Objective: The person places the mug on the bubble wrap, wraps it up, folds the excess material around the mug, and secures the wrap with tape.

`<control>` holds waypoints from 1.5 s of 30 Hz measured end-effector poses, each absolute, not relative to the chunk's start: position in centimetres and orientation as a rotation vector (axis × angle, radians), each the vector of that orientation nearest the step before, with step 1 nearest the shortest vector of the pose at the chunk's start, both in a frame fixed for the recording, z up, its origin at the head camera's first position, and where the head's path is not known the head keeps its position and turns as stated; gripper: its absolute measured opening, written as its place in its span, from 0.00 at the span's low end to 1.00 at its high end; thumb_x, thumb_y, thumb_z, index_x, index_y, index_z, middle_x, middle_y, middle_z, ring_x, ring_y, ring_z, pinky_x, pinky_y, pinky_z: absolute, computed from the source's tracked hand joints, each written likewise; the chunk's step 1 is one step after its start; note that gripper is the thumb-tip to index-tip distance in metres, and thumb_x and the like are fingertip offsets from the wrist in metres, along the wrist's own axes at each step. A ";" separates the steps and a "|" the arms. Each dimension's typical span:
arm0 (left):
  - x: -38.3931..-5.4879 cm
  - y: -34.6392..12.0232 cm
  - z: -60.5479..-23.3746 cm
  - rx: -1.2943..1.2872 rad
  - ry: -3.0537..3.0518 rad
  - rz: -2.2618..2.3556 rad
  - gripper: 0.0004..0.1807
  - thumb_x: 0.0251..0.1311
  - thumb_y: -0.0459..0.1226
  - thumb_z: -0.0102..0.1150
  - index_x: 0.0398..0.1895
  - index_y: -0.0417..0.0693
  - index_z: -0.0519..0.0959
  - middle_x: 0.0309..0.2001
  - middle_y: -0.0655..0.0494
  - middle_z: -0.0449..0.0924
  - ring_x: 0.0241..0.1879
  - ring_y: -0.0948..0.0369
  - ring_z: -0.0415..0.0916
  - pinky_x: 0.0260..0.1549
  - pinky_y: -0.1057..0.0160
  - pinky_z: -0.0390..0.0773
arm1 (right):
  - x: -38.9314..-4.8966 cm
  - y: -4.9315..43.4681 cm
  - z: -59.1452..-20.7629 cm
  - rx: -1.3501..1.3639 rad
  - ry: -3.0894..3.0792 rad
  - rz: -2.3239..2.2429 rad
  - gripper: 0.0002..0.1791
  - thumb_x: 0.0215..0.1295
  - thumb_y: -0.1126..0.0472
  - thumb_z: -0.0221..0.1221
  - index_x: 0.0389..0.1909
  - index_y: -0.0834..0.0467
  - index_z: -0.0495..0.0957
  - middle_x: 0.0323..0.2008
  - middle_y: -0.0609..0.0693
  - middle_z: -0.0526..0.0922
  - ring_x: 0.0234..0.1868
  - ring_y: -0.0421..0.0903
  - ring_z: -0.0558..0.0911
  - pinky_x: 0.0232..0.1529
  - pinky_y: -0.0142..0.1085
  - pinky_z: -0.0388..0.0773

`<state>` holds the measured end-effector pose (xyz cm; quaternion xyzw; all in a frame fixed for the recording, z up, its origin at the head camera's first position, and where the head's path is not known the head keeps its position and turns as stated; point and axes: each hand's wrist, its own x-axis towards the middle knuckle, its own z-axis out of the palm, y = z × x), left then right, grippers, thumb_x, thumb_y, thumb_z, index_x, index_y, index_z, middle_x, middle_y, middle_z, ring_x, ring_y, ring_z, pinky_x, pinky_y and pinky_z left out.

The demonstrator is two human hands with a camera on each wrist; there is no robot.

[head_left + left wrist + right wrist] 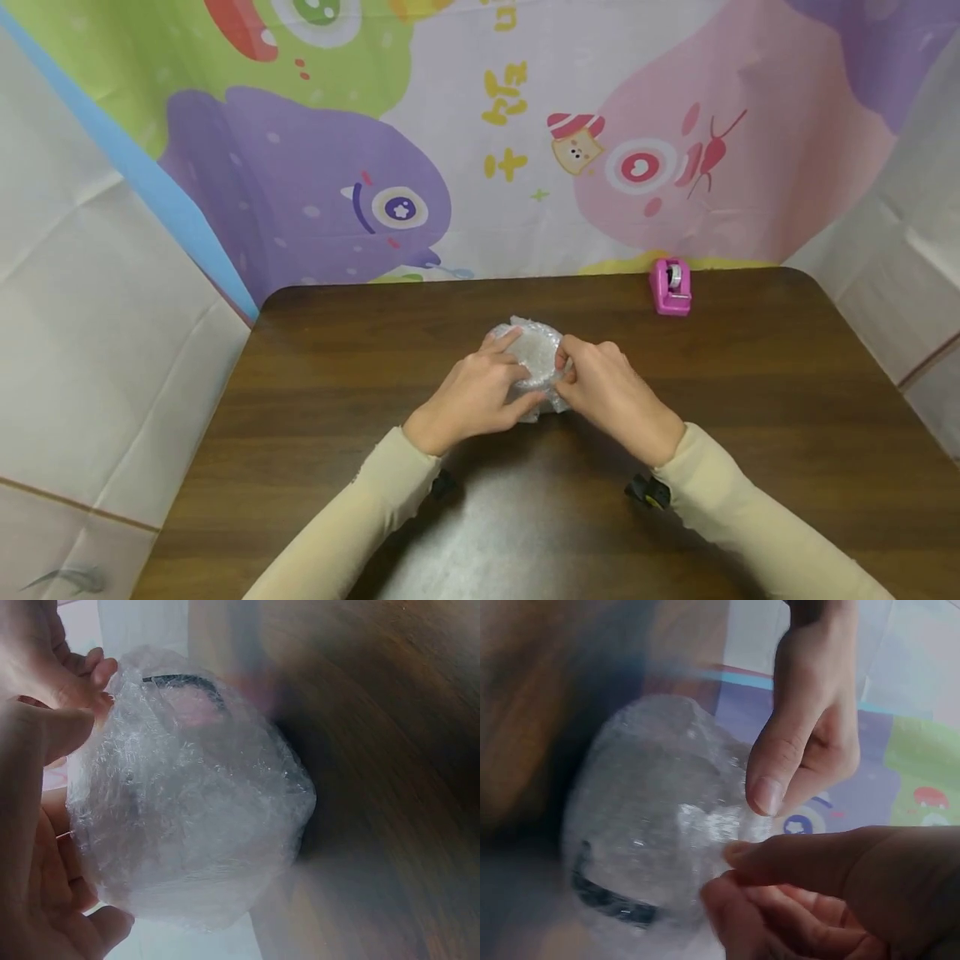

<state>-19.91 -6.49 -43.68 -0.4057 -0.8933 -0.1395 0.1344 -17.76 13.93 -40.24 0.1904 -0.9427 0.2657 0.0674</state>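
A rounded bundle in clear bubble wrap (537,354) stands on the brown table, with a paler round top showing in the head view. Through the wrap a dark curved strip (615,904) shows low on its side in the right wrist view; what is inside is blurred by the plastic. My left hand (480,390) lies over the bundle's left side, fingers spread across the top and thumb at the near edge. At the right rim, my right hand (609,390) pinches the wrap between thumb and index finger, its other fingers folded in.
A pink tape dispenser (671,287) with a roll in it stands at the back right of the wooden table (337,358). Behind the table hangs a cloth with cartoon figures (315,192). Pale panels (75,250) flank both sides.
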 end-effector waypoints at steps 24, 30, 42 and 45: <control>-20.4 -6.8 -43.7 -1.201 -2.557 -0.418 0.20 0.61 0.54 0.68 0.33 0.45 0.89 0.32 0.55 0.90 0.72 0.47 0.70 0.71 0.41 0.68 | -18.2 14.8 -39.9 0.969 -2.732 0.472 0.15 0.60 0.66 0.73 0.48 0.60 0.85 0.51 0.57 0.83 0.57 0.60 0.78 0.55 0.52 0.83; -20.5 -6.6 -43.8 -1.204 -2.579 -0.430 0.20 0.61 0.53 0.68 0.35 0.45 0.89 0.33 0.56 0.90 0.73 0.47 0.69 0.72 0.41 0.67 | -19.0 15.3 -40.0 1.192 -2.711 0.500 0.18 0.60 0.62 0.73 0.51 0.62 0.85 0.51 0.53 0.88 0.70 0.68 0.71 0.63 0.66 0.75; -20.5 -6.8 -44.0 -1.233 -2.550 -0.454 0.18 0.61 0.52 0.69 0.30 0.46 0.87 0.30 0.57 0.88 0.72 0.47 0.70 0.73 0.43 0.67 | -20.2 16.1 -41.1 1.259 -2.706 0.609 0.15 0.58 0.63 0.73 0.47 0.55 0.89 0.47 0.45 0.90 0.70 0.65 0.72 0.68 0.65 0.71; -20.7 -6.9 -44.1 -1.249 -2.538 -0.468 0.18 0.60 0.52 0.70 0.29 0.47 0.85 0.30 0.57 0.88 0.72 0.47 0.70 0.74 0.45 0.65 | -20.2 16.0 -41.2 1.235 -2.700 0.629 0.13 0.56 0.63 0.74 0.44 0.54 0.89 0.44 0.43 0.90 0.69 0.65 0.73 0.67 0.68 0.69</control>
